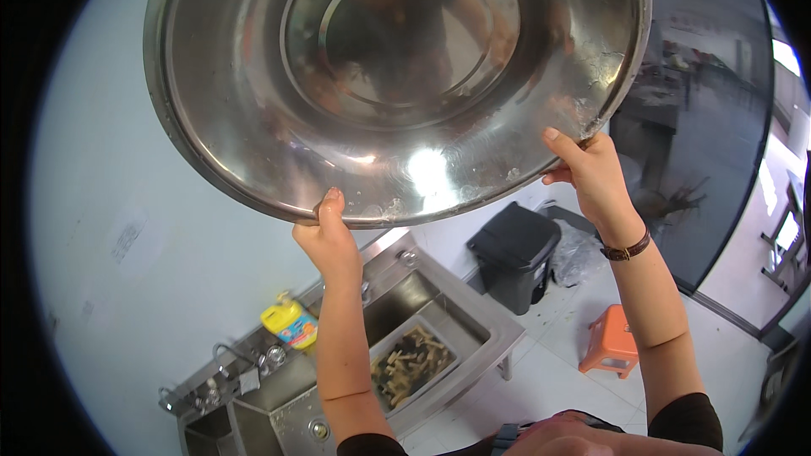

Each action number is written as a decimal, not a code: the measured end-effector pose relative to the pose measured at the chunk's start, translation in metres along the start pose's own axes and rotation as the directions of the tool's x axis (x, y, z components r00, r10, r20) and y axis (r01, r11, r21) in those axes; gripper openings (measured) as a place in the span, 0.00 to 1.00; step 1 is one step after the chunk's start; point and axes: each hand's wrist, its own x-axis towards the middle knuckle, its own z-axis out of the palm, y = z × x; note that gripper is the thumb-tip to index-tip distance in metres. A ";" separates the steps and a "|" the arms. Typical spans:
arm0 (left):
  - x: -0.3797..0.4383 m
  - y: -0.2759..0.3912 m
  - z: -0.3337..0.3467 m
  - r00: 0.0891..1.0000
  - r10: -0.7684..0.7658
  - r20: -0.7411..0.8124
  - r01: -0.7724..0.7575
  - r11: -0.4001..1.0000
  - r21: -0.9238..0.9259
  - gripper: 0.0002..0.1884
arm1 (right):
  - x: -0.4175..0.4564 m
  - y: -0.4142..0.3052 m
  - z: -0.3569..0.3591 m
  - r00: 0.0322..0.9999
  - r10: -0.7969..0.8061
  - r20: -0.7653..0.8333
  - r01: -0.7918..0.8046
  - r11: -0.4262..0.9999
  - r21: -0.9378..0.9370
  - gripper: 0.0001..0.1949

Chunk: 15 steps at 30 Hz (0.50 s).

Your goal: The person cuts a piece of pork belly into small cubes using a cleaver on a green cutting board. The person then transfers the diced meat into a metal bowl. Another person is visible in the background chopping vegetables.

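Observation:
Both my hands hold up a large round stainless steel basin (241, 139), its shiny inside turned toward me. My left hand (329, 240) grips the lower rim, thumb on the inner face. Farther right along the same rim, my right hand (589, 171) has its thumb pressed over the edge. Wet spots and a few whitish patches of foam or residue cling near the lower and right rim. A brown strap (626, 252) circles my right wrist. The basin's top runs out of view.
Below stands a stainless steel sink (459, 323) with several basins; one holds a tray of pale pieces (412, 361) in dark liquid. A yellow jug (288, 324) sits by the taps (272, 358). Beyond are a black bin (516, 253), a clear plastic bag (576, 256) and an orange stool (611, 342).

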 end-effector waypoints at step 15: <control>-0.144 0.119 0.270 0.658 0.088 0.748 0.688 0.333 -0.645 0.09 | -0.197 -0.209 -0.115 0.177 -0.923 -0.341 0.274 0.379 -0.884 0.07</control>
